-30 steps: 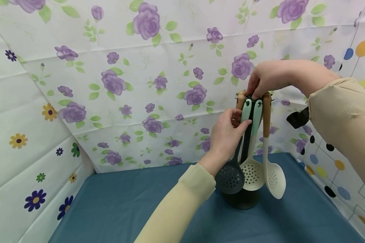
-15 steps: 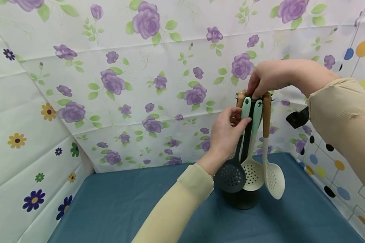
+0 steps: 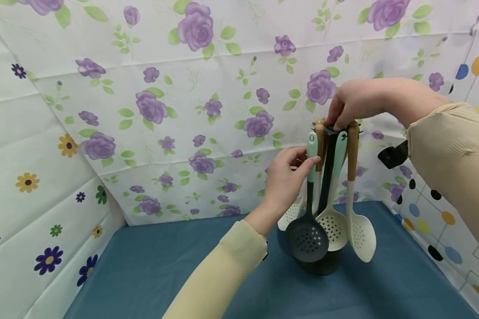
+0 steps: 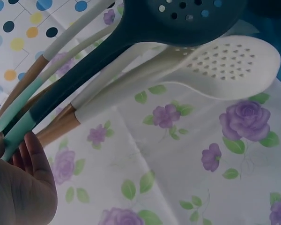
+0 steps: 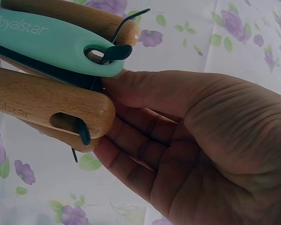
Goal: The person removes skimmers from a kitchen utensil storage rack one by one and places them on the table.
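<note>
My left hand (image 3: 283,177) pinches the mint handle of a dark perforated skimmer (image 3: 307,239), thumb in front. The handle's hole stands left of the rack's hooks, clear of them; the skimmer hangs upright, bowl down. In the left wrist view, fingers (image 4: 37,157) hold the mint end of the skimmer (image 4: 79,75). My right hand (image 3: 361,102) grips the top of the black utensil rack (image 3: 323,266) from above. The right wrist view shows that hand (image 5: 192,126) behind a mint handle (image 5: 51,40) and a wooden handle (image 5: 51,98), each on its hook; its fingertips are partly hidden.
A cream skimmer (image 3: 333,228) and a white slotted spoon (image 3: 363,235) hang on the rack. Another white perforated utensil (image 3: 290,217) hangs behind at left. Blue cloth (image 3: 163,266) covers the table, with flowered sheets (image 3: 223,97) behind it.
My left hand has moved left with the dark skimmer, whose handle has come off its hook. The right hand keeps its place on the rack top.
</note>
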{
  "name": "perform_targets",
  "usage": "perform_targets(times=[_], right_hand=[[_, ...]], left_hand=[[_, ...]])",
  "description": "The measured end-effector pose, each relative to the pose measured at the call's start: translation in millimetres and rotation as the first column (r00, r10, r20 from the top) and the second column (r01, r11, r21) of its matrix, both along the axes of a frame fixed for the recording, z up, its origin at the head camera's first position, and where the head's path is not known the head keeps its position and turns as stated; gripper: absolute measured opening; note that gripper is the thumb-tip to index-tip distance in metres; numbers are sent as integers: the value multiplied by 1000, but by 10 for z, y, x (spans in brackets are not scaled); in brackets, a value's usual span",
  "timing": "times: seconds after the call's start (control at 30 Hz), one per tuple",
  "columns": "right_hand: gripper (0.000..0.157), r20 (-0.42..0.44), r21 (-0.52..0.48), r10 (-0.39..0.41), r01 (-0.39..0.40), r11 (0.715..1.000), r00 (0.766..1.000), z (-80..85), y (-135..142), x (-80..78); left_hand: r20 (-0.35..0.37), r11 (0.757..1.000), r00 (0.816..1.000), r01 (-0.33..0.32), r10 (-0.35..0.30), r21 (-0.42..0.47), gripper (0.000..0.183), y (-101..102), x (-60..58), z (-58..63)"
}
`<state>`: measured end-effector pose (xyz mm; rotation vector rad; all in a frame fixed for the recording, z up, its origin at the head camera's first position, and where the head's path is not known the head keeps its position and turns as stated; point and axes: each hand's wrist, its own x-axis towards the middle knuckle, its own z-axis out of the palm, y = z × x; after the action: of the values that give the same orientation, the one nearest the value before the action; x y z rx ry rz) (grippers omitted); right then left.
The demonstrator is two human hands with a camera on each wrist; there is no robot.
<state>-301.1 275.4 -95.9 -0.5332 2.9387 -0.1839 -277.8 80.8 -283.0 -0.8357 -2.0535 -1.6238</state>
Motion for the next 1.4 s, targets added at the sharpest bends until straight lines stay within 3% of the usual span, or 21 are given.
perform_targets(times=[0.43,0.63,1.0,1.27,1.4], right_hand=[[26,3,-16,-1,1,1000,1000,-14,5,-9],[25,13,-22,-1,1,1000,1000,-20,15,-13],[26,17,-15,8,-8,1000,1000,-14,11,-16],[26,15,-7,14,-14,1000,1000,-15,10,-26],[26,14,-9,16,-16,1000,1000,-10,2,-33]], left_hand=[[22,999,999,-22,23,-30,21,-321,44,3],[98,1000,995,8,-6,-13,24,-500,79,-6],[209,1000,978,-7,5,10,24,-788,72,-79],[256,996,965,36,-56,80,23,-940,34,-129],[271,996,961,35,-56,81,24,-998,23,-145]])
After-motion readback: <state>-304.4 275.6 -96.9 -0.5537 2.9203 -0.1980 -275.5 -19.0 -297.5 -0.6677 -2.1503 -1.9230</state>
